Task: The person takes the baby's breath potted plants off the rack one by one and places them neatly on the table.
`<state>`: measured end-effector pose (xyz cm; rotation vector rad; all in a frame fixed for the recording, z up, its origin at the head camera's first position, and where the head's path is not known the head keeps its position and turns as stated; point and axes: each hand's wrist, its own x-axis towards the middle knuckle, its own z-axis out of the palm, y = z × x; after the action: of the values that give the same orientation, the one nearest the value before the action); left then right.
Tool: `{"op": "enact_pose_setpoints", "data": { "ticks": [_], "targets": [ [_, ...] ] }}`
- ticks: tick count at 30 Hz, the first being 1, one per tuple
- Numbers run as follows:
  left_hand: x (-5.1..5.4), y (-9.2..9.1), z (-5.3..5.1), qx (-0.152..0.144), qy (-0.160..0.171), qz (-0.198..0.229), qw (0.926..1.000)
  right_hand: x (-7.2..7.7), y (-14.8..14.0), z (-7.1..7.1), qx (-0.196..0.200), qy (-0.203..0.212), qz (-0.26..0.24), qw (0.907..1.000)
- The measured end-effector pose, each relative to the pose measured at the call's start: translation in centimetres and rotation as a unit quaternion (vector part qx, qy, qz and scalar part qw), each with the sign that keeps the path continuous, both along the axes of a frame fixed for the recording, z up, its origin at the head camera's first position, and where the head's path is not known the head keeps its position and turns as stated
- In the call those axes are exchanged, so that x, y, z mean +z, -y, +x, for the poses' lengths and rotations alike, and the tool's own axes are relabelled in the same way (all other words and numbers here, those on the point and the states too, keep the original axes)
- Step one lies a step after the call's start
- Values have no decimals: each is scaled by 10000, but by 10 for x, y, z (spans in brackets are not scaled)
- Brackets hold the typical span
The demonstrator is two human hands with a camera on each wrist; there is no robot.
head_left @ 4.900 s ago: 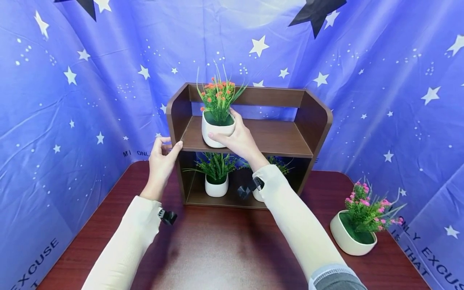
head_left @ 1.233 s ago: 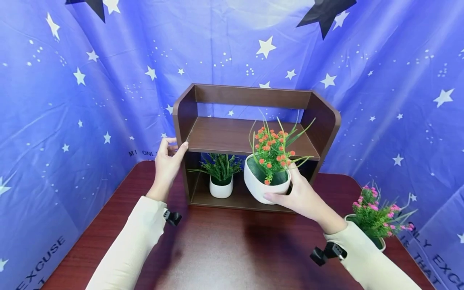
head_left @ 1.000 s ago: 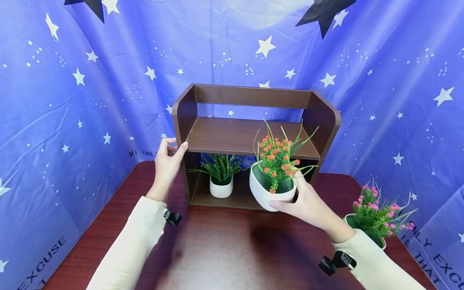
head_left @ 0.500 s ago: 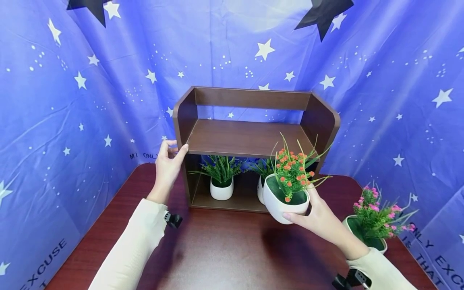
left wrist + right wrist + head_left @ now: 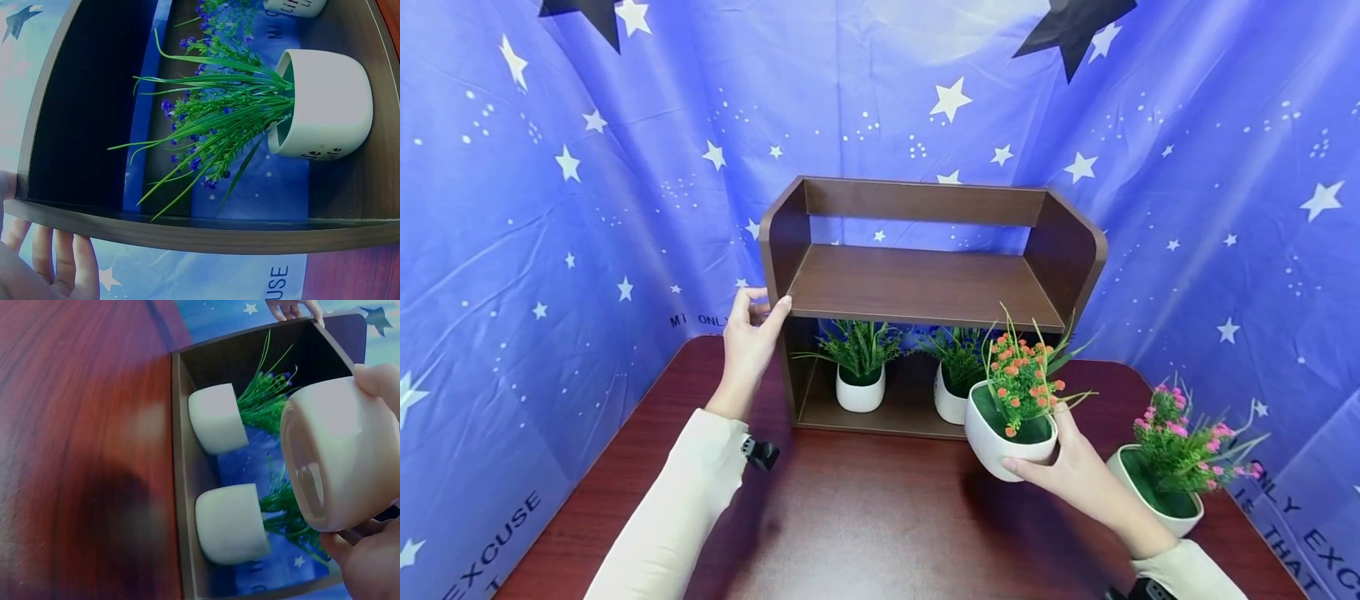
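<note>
My right hand (image 5: pixel 1086 479) holds a white pot with an artificial orange-flowered plant (image 5: pixel 1011 442), thumb on the front of the pot. The pot is slightly tilted and hangs above the table, before the right end of the brown two-tier shelf (image 5: pixel 917 283). The right wrist view shows the underside of this white pot (image 5: pixel 350 450). My left hand (image 5: pixel 748 350) grips the shelf's left side panel, thumb at the front edge and fingers outside. Two blue-flowered plants in white pots, the left plant (image 5: pixel 860 392) and the right plant (image 5: pixel 951 404), stand on the lower tier.
A pink-flowered plant in a white pot (image 5: pixel 1157 492) stands on the table's right side, close to my right forearm. The reddish-brown table (image 5: pixel 850 517) stretches in front of the shelf. A blue star-patterned curtain (image 5: pixel 880 92) surrounds the table.
The orange-flowered plant has come off the upper tier in my right hand, moving right, down and toward me. The right blue-flowered plant has come back into sight. My left hand stays on the shelf.
</note>
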<state>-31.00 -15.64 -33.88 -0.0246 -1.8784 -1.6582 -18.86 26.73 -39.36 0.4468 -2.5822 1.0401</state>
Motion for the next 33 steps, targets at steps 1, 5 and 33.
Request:
{"op": "enact_pose_setpoints", "data": {
  "ticks": [1,5,33],
  "targets": [
    [0,0,0,3,-4,-8,10000,-2,-2,0,-27,38,26,10000],
    [1,0,0,5,-9,-92,10000,-9,-8,2,-177,271,98,9994],
    [-1,1,1,58,7,-108,9999,-55,-47,2,-490,909,-410,9938]
  ]
}}
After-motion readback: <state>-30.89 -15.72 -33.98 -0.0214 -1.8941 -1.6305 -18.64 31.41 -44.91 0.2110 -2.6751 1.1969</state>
